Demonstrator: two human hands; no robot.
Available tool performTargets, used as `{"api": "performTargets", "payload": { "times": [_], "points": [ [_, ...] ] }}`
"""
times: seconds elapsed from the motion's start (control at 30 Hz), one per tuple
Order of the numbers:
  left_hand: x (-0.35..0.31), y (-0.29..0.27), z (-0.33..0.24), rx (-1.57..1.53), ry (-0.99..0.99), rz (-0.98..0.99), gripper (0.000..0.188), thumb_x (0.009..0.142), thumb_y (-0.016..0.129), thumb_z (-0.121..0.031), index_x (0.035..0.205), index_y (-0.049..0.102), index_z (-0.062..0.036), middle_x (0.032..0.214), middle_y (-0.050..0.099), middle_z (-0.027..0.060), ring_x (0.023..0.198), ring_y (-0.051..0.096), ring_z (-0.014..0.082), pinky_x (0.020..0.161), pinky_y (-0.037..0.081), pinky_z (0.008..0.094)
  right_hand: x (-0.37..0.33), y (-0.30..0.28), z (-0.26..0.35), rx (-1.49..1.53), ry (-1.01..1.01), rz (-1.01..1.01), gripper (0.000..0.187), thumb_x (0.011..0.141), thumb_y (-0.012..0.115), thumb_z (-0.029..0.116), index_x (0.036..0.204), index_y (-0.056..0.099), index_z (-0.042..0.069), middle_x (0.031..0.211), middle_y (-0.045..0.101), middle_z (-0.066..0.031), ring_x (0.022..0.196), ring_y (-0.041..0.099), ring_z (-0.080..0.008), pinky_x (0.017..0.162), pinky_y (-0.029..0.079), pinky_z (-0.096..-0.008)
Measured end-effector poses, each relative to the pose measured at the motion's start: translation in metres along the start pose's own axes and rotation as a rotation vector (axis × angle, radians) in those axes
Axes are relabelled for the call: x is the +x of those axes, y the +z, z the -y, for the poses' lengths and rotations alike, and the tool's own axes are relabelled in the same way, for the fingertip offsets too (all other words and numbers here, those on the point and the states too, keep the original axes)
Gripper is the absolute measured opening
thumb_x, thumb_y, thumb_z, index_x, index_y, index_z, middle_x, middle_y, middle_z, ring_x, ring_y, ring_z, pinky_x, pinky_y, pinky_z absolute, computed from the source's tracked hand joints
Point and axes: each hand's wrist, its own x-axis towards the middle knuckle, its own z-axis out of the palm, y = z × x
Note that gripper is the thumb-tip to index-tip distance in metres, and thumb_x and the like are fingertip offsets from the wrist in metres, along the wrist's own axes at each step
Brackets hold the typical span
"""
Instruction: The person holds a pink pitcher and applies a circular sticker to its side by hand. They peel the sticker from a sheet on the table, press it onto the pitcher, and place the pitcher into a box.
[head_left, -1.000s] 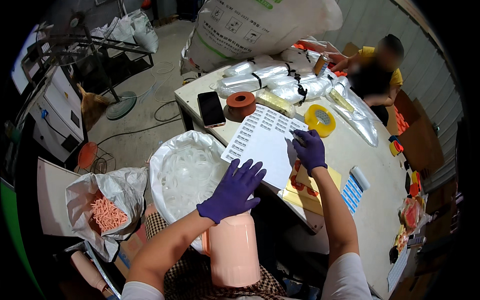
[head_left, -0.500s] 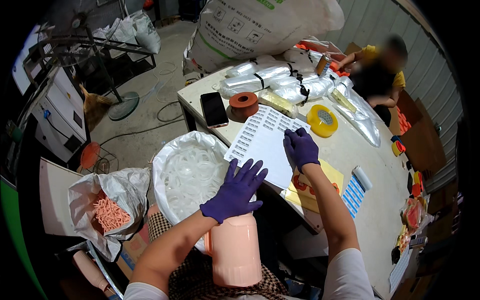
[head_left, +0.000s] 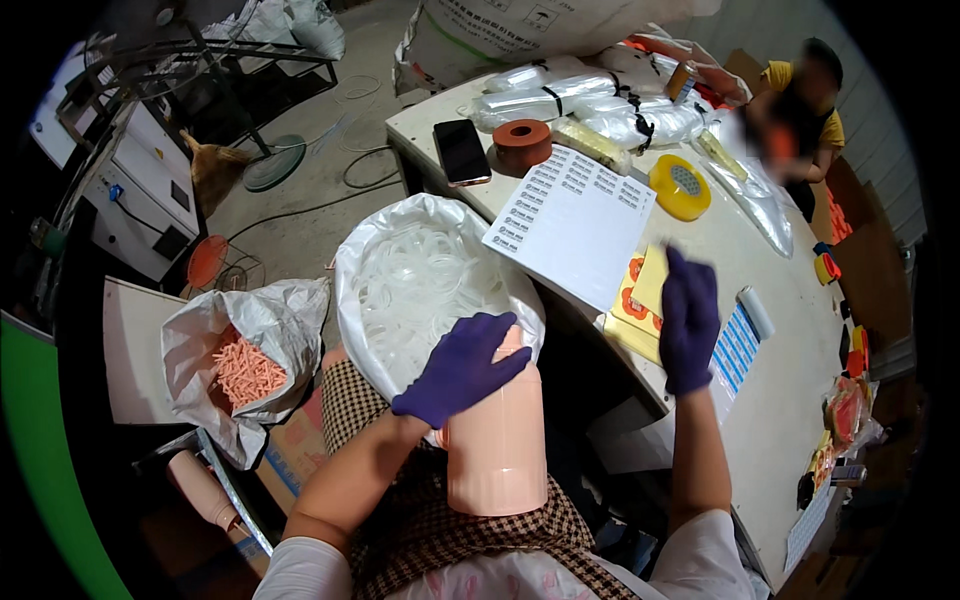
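Since it left the label sheet [head_left: 585, 240], the right hand [head_left: 690, 325] hovers.

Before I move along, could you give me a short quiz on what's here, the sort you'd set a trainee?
1. True or false: the purple-gloved left hand is on the upper part of the peach plastic jug.
2. Which of these lies nearest the flat black rectangular phone? A) yellow tape roll B) reddish-brown round roll C) blue-and-white patterned sheet
3. Fill in: in the picture, the crumpled white sack with small peach sticks stands to the ____ of the round-mouthed white sack with clear plastic rings.

Key: 1. True. 2. B. 3. Left.
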Motion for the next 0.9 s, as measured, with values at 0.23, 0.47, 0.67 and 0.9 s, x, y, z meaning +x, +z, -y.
{"api": "performTargets", "payload": {
  "times": [0.23,0.47,0.67,0.9],
  "points": [
    [-0.044,-0.055,0.044,-0.938,-0.106,-0.018,0.043,0.092,0.065,-0.014,0.132,0.055,-0.0015,0.125,0.059,0.0068,0.109,0.056,0.0136,0.097,0.047,0.0306,-0.093,-0.001,0.102,0.016,-0.111,0.309,0.050,0.071,0.075,0.009,0.120,0.072,0.019,0.095,0.055,-0.0102,0.077,0.058,-0.0260,0.065,0.049,-0.0353],
    [-0.067,-0.046,0.056,-0.497,0.029,-0.177,0.038,0.096,0.048,-0.010,0.132,0.051,0.0016,0.127,0.055,0.0097,0.119,0.051,0.0175,0.105,0.039,0.0323,-0.108,0.044,0.131,0.023,-0.297,0.338,0.050,0.071,0.079,0.016,0.120,0.073,0.022,0.095,0.056,-0.0066,0.072,0.056,-0.0209,0.061,0.047,-0.0326],
    [-0.072,-0.040,0.058,-0.503,-0.009,-0.216,0.038,0.095,0.044,-0.007,0.132,0.050,0.0016,0.126,0.056,0.0118,0.120,0.051,0.0204,0.107,0.039,0.0339,-0.113,0.055,0.138,-0.058,-0.287,0.380,0.052,0.073,0.079,0.016,0.123,0.071,0.021,0.097,0.056,-0.0072,0.073,0.055,-0.0207,0.061,0.047,-0.0324],
    [-0.070,-0.034,0.055,-0.501,0.016,-0.280,0.038,0.094,0.042,-0.005,0.130,0.051,0.0014,0.125,0.056,0.0132,0.118,0.053,0.0223,0.107,0.039,0.0343,-0.112,0.061,0.149,-0.055,-0.309,0.373,0.051,0.073,0.080,0.015,0.123,0.071,0.021,0.098,0.055,-0.0068,0.072,0.054,-0.0197,0.060,0.047,-0.0312]
  ]
}}
